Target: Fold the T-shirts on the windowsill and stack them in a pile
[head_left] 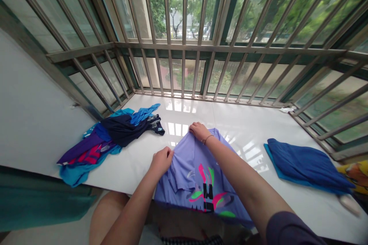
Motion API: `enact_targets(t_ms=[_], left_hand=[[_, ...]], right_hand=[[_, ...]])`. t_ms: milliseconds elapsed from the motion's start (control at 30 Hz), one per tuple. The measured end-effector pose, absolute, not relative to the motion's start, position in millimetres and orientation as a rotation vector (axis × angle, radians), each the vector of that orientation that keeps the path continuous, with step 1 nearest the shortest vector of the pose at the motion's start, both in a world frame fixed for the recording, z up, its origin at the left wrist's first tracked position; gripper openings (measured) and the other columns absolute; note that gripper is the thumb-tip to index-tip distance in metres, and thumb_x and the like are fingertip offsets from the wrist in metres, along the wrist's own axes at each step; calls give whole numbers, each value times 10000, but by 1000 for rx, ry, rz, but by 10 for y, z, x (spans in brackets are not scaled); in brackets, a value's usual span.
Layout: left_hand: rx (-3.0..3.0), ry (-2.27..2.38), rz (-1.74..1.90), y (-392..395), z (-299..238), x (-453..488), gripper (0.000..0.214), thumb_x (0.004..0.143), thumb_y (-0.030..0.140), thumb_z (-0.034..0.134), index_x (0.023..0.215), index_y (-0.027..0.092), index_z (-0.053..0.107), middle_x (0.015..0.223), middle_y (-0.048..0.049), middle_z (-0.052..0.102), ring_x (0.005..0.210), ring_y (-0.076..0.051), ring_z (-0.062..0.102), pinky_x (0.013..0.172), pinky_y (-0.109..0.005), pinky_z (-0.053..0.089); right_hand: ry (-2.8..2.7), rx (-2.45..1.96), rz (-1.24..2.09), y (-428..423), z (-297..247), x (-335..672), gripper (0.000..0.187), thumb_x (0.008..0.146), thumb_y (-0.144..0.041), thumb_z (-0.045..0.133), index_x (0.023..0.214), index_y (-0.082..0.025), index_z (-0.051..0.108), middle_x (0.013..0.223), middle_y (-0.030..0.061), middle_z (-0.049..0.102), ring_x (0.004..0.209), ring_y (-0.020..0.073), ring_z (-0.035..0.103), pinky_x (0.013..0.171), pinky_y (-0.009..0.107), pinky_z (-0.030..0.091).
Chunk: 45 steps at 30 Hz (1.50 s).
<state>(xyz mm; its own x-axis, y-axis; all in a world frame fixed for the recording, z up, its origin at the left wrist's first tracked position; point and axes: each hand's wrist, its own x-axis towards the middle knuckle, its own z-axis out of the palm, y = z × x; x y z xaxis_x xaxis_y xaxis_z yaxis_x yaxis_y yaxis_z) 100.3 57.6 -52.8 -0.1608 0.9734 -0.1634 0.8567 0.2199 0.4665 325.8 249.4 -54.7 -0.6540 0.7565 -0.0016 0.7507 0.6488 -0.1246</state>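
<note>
A lavender T-shirt (195, 172) with a pink, green and black print lies on the white tiled ledge (184, 111), its near edge hanging over the front. My left hand (161, 160) grips a fold at the shirt's left side. My right hand (200, 131) pinches the fabric at the shirt's far end, with a thin bracelet on the wrist (208, 139). Both hands hold the cloth with closed fingers.
A loose heap of blue, navy and purple garments (115, 138) lies to the left. A folded blue garment (304, 164) sits to the right, beyond it a yellow printed cloth (356, 172). Metal window bars (184, 69) run along the ledge's far side.
</note>
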Motion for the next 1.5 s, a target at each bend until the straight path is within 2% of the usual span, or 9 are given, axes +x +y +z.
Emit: enact_targets(t_ms=[133,333,533,633,900,1033,1167,1300,1500], left_hand=[[1709,2223,206,598,-460,1069,315,1100,387,467,967,217,697,950,-80,797,965,-272,742,881,-375,421],[1818,2169,341,793,-481,1214,317,1032,481,638,1176,204,693,1142,-109,775,1051,-266,722,858,-352,429],[1745,2080,543,1125,-541,1208,144,994,349,698,918,230,722,886,-31,779,882,-221,719,806,-315,424],[1661,2081,651,1148,-517,1004,130,1000,327,661,939,230,721,897,-34,782,837,-205,708,758,-293,437],[1632,1859,873,239,-540,413,290,980,425,604,1168,247,735,1016,-33,773,790,-190,691,719,-295,534],[1824,1660,778,-104,-641,491,416,908,335,695,1312,243,720,1127,-73,740,933,-221,698,867,-345,576],[1859,1746,665,-32,-621,566,325,870,195,665,1176,228,771,997,-58,722,889,-220,673,862,-338,548],[1811,1812,608,107,-550,453,193,870,142,624,948,228,778,911,-33,732,838,-202,665,809,-303,521],[1889,1815,591,128,-574,239,204,955,213,603,998,245,800,1053,-62,755,1017,-228,704,929,-321,543]], right_hand=[[-2766,-1395,132,2457,-549,3179,282,1126,-321,477,1235,-206,710,1258,141,677,1173,271,587,969,352,460],[-2737,-1468,103,2429,-523,3119,282,1123,-326,471,1235,-212,704,1265,153,675,1192,279,592,967,360,475],[-2688,-1482,102,2414,-405,3131,257,1108,-318,504,1231,-216,706,1286,149,670,1193,283,587,981,380,488],[-2610,-1495,93,2319,-283,3168,262,1094,-266,520,1291,-205,681,1343,158,647,1226,299,573,994,399,494],[-2431,-1163,338,1011,-110,3361,155,1069,-276,594,1166,-218,700,1191,111,686,1119,267,621,1040,419,518],[-2364,-1183,516,263,-331,3397,262,1024,-321,680,1269,-229,676,1329,140,669,1229,298,629,1080,474,534],[-2374,-1216,502,-34,-630,3395,433,982,-337,733,1389,-227,631,1487,169,612,1388,350,572,1202,592,454],[-2406,-1151,464,-44,-770,3417,452,970,-331,734,1403,-251,632,1526,162,602,1450,368,534,1260,654,374],[-2349,-1152,467,-22,-789,3438,394,981,-294,697,1370,-249,652,1476,159,640,1408,347,574,1235,627,416]])
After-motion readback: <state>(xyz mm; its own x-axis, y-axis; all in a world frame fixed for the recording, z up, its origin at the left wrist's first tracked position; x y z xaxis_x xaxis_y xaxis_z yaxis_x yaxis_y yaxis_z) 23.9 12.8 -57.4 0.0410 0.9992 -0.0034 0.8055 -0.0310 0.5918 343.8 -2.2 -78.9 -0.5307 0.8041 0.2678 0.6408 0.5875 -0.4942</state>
